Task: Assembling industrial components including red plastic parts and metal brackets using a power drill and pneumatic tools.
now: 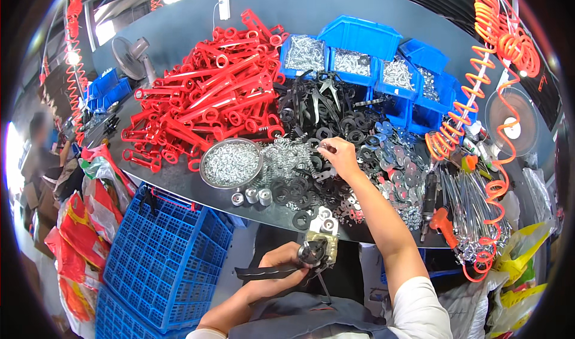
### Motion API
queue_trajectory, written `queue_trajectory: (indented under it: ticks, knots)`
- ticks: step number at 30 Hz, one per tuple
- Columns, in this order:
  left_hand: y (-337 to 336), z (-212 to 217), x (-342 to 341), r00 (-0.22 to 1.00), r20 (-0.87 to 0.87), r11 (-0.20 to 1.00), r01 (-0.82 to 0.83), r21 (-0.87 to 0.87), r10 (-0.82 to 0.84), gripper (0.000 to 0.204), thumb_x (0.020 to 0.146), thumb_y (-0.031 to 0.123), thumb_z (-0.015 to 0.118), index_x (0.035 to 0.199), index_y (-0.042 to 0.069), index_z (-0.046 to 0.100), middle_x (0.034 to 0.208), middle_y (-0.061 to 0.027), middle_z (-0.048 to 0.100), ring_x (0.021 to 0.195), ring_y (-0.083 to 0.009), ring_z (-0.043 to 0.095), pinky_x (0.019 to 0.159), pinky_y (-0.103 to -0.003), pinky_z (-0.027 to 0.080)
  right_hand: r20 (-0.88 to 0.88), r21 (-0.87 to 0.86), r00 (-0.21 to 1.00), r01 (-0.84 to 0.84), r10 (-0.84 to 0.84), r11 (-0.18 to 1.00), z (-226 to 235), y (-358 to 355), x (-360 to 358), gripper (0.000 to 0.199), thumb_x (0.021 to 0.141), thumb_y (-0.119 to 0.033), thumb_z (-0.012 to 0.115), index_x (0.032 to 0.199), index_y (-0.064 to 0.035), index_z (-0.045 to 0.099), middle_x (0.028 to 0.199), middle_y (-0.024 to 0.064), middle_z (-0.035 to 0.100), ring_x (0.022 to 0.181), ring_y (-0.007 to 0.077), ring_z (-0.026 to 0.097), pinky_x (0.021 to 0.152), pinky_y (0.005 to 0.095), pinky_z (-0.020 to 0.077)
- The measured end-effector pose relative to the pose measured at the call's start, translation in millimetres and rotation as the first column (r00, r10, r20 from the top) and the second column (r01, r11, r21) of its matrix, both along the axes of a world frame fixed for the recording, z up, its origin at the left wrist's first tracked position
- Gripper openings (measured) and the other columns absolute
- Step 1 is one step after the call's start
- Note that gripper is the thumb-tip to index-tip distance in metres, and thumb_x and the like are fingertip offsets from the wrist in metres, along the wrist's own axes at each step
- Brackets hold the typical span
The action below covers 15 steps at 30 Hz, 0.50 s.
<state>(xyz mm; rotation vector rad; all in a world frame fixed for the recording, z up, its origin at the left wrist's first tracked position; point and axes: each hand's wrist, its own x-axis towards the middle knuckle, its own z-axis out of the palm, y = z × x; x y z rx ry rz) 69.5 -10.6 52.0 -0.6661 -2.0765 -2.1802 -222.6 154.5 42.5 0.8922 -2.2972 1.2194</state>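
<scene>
Low in front of me, my left hand [278,270] is closed around a dark round metal part with a long black lever [263,274] sticking out to the left. The part sits against a small metal fixture [329,243] at the table's front edge. My right hand [339,157] reaches over the piles, fingertips pinched together; what they hold, if anything, is too small to make out. Beneath and around that hand lie black rings and brackets [320,114]. To its left are loose coil springs [287,159], and to its right are flat metal discs [398,171].
A big heap of red tool bodies [203,93] covers the table's left. Near it stands a steel bowl [224,188] of small parts. Blue bins [359,36] of hardware line the back. An orange coiled hose [473,93] hangs at right, above metal rods [467,201]. Blue crates [162,255] stand lower left.
</scene>
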Motion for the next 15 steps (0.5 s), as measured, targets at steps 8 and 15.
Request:
queue_trajectory:
  ticks: [8,15]
  knots:
    - [20,3,6,1.0,0.013,1.0,-0.006,-0.025,0.006,0.007,0.077,-0.001,0.062,0.084,-0.001,0.062,0.091,-0.0091,0.062,0.085,-0.0164,0.058,0.077,-0.03,0.046,0.216,-0.197,0.934,0.327,-0.284,0.924,-3,47,-26,0.02,0.088,-0.017,0.059,0.093,0.0009,0.066,0.074,0.0106,0.069,0.072,0.0211,0.068,0.068,0.0322,0.0495]
    - [21,-8,-11,1.0,-0.017,1.0,0.013,-0.007,-0.013,0.007,0.079,0.001,0.061,0.086,-0.001,0.063,0.09,-0.0087,0.062,0.085,-0.0153,0.058,0.079,-0.027,0.045,0.252,-0.251,0.895,-0.306,0.368,0.918,64,29,117,0.018,0.089,-0.011,0.062,0.101,0.0007,0.068,0.075,0.0033,0.067,0.056,0.003,0.051,0.048,0.02,0.0399]
